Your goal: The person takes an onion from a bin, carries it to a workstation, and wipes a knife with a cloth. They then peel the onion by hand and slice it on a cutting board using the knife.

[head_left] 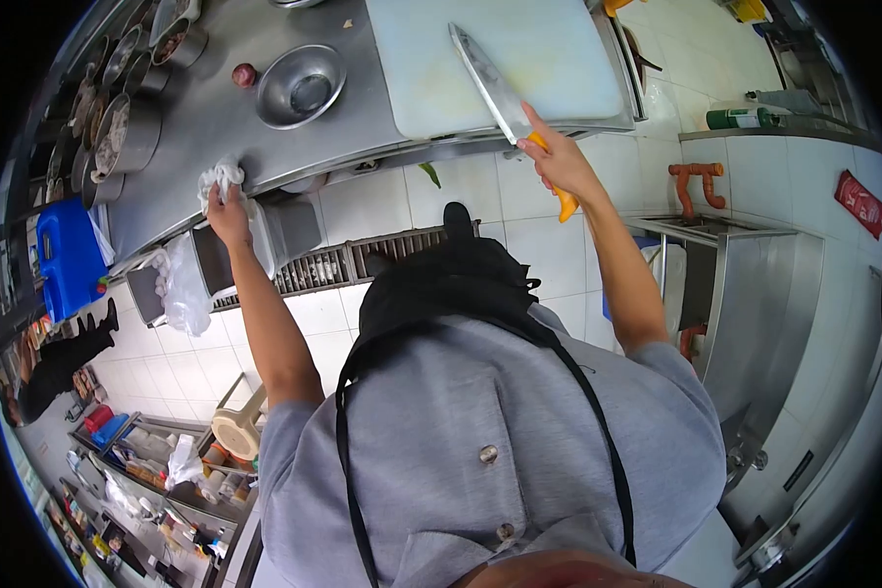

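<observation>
My right hand (556, 162) is wrapped round the orange handle of a large knife (487, 80), whose blade points up and left over the white cutting board (416, 59). At the steel counter's front edge, my left hand (228, 216) grips a crumpled white cloth (221, 176). An empty steel bowl (301, 86) stands on the counter between the cloth and the board, with a red onion (244, 75) just left of it.
Several metal pots (127, 137) line the counter's left side, above a blue container (69, 257). Metal bins (216, 260) are below the counter edge. A steel sink unit (755, 314) stands right. Another person (64, 367) is at far left.
</observation>
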Demonstrator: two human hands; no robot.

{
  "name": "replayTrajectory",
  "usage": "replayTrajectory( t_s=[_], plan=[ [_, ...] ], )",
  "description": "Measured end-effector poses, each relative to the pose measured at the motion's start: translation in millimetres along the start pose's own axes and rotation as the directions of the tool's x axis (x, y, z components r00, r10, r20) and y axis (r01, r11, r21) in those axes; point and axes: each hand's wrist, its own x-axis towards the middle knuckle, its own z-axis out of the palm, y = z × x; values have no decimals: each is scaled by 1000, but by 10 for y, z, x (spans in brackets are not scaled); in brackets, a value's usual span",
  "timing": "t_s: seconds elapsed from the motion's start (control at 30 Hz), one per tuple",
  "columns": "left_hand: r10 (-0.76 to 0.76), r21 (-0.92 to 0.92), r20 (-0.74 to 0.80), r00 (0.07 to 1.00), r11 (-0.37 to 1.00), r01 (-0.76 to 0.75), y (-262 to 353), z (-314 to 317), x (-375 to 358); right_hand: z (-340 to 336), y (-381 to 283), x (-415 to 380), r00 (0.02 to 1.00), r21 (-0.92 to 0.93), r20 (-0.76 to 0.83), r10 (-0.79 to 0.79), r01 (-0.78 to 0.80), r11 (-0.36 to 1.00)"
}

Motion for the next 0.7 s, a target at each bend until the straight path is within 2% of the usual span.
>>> replayTrajectory(
  t_s=[0.2, 0.4, 0.47, 0.5, 0.57, 0.63, 0.67, 0.7],
  plan=[
    [-48, 81, -22, 999, 995, 50, 144, -15, -64, 29, 37, -24, 996, -42, 76, -34, 37, 998],
    [-113, -38, -30, 993, 993, 112, 47, -65, -49, 86, -76, -161, 985, -48, 167, -45, 54, 997],
    [-102, -322, 47, 994, 940, 112, -33, -133, -107, 115, -78, -179, 979, -48, 198, -55, 66, 997],
    [-112, -320, 37, 993, 940, 118, -23, -185, -167, 128, -53, -190, 972, -44, 228, -47, 58, 997],
    [-149, -536, 43, 988, 831, 149, -21, -283, -283, 172, 35, -195, 961, -50, 274, -41, 57, 997],
    [-211, -587, 21, 977, 789, 183, -6, -434, -474, 278, 128, -184, 910, 108, 406, -77, 35, 993],
    [-264, -634, 16, 964, 743, 214, -13, -557, -593, 359, 134, -202, 896, 97, 438, -77, 39, 995],
    [-254, -685, -5, 967, 705, 182, -161, -666, -689, 465, 106, -234, 882, 154, 467, -60, -14, 988]
  ],
)
